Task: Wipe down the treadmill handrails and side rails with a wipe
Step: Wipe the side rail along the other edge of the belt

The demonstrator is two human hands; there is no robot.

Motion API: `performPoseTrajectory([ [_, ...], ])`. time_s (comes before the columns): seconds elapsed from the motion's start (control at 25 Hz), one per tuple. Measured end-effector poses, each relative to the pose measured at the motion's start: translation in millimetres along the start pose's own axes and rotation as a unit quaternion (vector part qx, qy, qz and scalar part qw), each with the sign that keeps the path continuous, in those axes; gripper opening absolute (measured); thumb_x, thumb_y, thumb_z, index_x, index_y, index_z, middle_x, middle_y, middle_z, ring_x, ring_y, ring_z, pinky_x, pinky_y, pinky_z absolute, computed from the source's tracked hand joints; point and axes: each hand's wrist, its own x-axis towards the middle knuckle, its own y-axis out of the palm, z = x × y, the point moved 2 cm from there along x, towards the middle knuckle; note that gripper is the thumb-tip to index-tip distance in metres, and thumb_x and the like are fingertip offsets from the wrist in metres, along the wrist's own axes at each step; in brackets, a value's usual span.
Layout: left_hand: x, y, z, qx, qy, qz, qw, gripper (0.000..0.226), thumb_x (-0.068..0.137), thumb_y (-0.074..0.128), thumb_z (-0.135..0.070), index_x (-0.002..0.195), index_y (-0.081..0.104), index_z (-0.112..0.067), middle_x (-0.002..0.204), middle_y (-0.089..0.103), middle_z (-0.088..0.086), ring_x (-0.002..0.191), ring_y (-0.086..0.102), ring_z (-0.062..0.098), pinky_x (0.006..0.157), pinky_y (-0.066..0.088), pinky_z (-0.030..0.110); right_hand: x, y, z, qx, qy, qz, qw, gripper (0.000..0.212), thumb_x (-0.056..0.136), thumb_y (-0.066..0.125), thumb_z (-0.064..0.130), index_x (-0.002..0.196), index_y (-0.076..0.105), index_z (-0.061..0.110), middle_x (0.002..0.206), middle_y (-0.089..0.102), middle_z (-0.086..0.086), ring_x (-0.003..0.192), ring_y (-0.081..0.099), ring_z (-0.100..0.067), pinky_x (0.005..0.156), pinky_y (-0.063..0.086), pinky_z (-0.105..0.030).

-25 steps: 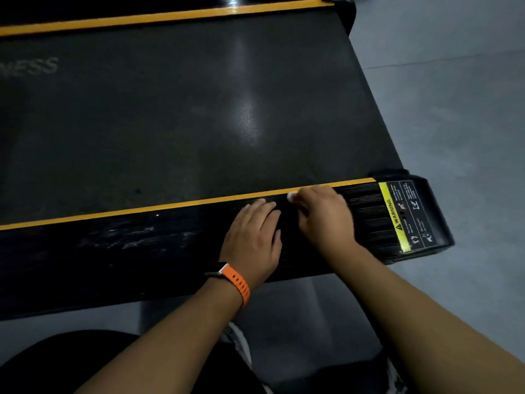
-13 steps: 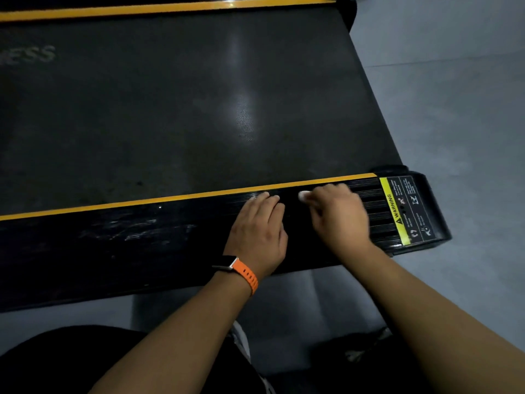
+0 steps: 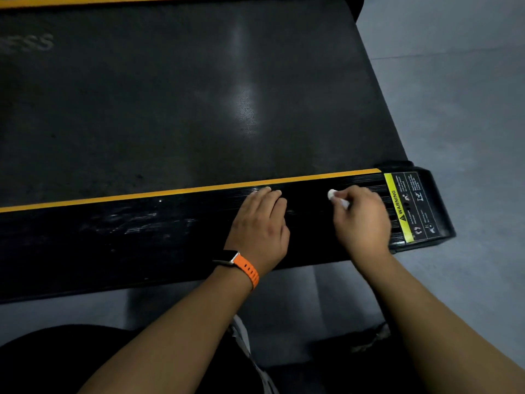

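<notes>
The treadmill's near side rail (image 3: 113, 234) is black and ribbed, with a yellow stripe along its belt edge. My left hand (image 3: 260, 226), an orange watch strap on its wrist, rests flat on the rail with straight fingers. To its right, my right hand (image 3: 362, 220) grips a small bunched white wipe (image 3: 332, 194) and presses it on the rail near the rear end. Only a bit of the wipe shows past the fingers.
The dark running belt (image 3: 184, 95) fills the upper view. A yellow warning label (image 3: 404, 206) marks the rail's end cap. Grey floor (image 3: 454, 81) lies to the right and below. Scuff marks (image 3: 127, 223) show on the rail's left part.
My right hand has slid the wipe rightward along the rail toward the warning label. The left hand has stayed in place on the rail.
</notes>
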Motion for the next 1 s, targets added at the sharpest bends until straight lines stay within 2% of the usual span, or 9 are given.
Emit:
performPoseTrajectory([
  [0.16, -1, 0, 0, -0.003, 0.013, -0.003, 1.000, 0.046, 0.089, 0.045, -0.023, 0.124, 0.065, -0.002, 0.131, 0.063, 0.016, 0.129, 0.055, 0.036, 0.117, 0.039, 0.049, -30, 23, 39, -0.035, -0.189, 0.031, 0.981, 0.011, 0.089, 0.065, 0.026, 0.089, 0.072, 0.018, 0.089, 0.061, -0.005, 0.086, 0.055, -0.033, 0.065, 0.048, -0.044],
  [0.2, 0, 0, 0, -0.002, 0.012, -0.003, 1.000, 0.045, 0.089, 0.045, -0.023, 0.124, 0.065, -0.002, 0.131, 0.063, 0.016, 0.129, 0.055, 0.035, 0.117, 0.039, 0.049, -22, 16, 28, -0.039, -0.189, 0.029, 0.981, 0.009, 0.089, 0.067, 0.026, 0.089, 0.072, 0.018, 0.091, 0.059, -0.005, 0.087, 0.053, -0.033, 0.065, 0.046, -0.043],
  [0.32, 1, -1, -1, -0.002, 0.001, 0.001, 1.000, 0.044, 0.091, 0.045, -0.024, 0.124, 0.065, -0.003, 0.131, 0.063, 0.015, 0.129, 0.054, 0.034, 0.117, 0.039, 0.049, -9, -1, -6, -0.024, -0.091, -0.024, 0.995, 0.008, 0.090, 0.069, 0.022, 0.090, 0.073, 0.015, 0.089, 0.061, -0.007, 0.089, 0.053, -0.036, 0.071, 0.048, -0.046],
  [0.44, 0, 0, 0, -0.007, 0.006, -0.001, 1.000, 0.045, 0.090, 0.044, -0.024, 0.124, 0.065, -0.002, 0.132, 0.063, 0.016, 0.130, 0.054, 0.035, 0.116, 0.041, 0.050, -32, 17, 29, -0.018, -0.153, 0.011, 0.988, 0.006, 0.088, 0.068, 0.019, 0.087, 0.072, 0.015, 0.080, 0.063, -0.008, 0.080, 0.056, -0.036, 0.065, 0.050, -0.046],
  [0.52, -1, 1, 0, -0.008, 0.008, -0.006, 1.000, 0.045, 0.089, 0.044, -0.024, 0.124, 0.065, -0.002, 0.131, 0.063, 0.016, 0.129, 0.055, 0.036, 0.115, 0.041, 0.050, -38, 21, 29, -0.018, -0.204, 0.014, 0.979, 0.004, 0.087, 0.070, 0.020, 0.087, 0.073, 0.017, 0.085, 0.062, -0.005, 0.082, 0.055, -0.033, 0.064, 0.048, -0.044],
  [0.68, 0, 0, 0, -0.008, -0.002, 0.003, 1.000, 0.042, 0.091, 0.047, -0.022, 0.125, 0.064, -0.003, 0.132, 0.062, 0.015, 0.130, 0.054, 0.033, 0.116, 0.040, 0.049, -17, -1, -18, 0.006, -0.113, -0.034, 0.993, 0.003, 0.088, 0.073, 0.013, 0.090, 0.074, 0.012, 0.090, 0.059, -0.008, 0.087, 0.053, -0.034, 0.072, 0.049, -0.047],
  [0.76, 0, 1, 1, -0.009, 0.002, 0.003, 1.000, 0.043, 0.091, 0.047, -0.022, 0.125, 0.064, -0.003, 0.132, 0.062, 0.015, 0.130, 0.053, 0.034, 0.116, 0.040, 0.049, -28, 8, 4, 0.002, -0.138, -0.021, 0.990, 0.001, 0.087, 0.072, 0.009, 0.087, 0.072, 0.009, 0.082, 0.059, -0.011, 0.079, 0.055, -0.036, 0.067, 0.050, -0.045],
  [0.88, -1, 0, 1, -0.008, 0.005, 0.006, 1.000, 0.045, 0.090, 0.044, -0.024, 0.125, 0.064, -0.003, 0.132, 0.062, 0.015, 0.131, 0.052, 0.034, 0.116, 0.039, 0.049, -49, 20, 26, 0.000, -0.234, 0.005, 0.972, 0.004, 0.087, 0.074, 0.008, 0.085, 0.070, 0.008, 0.080, 0.059, -0.011, 0.072, 0.055, -0.034, 0.062, 0.049, -0.042],
  [1.0, 1, 0, 0, -0.006, -0.001, 0.007, 1.000, 0.042, 0.092, 0.046, -0.021, 0.126, 0.064, -0.004, 0.132, 0.062, 0.014, 0.131, 0.053, 0.033, 0.116, 0.039, 0.049, -29, -1, -18, 0.040, -0.151, -0.033, 0.987, 0.006, 0.091, 0.071, 0.011, 0.088, 0.072, 0.006, 0.092, 0.057, -0.009, 0.078, 0.056, -0.032, 0.068, 0.047, -0.035],
])
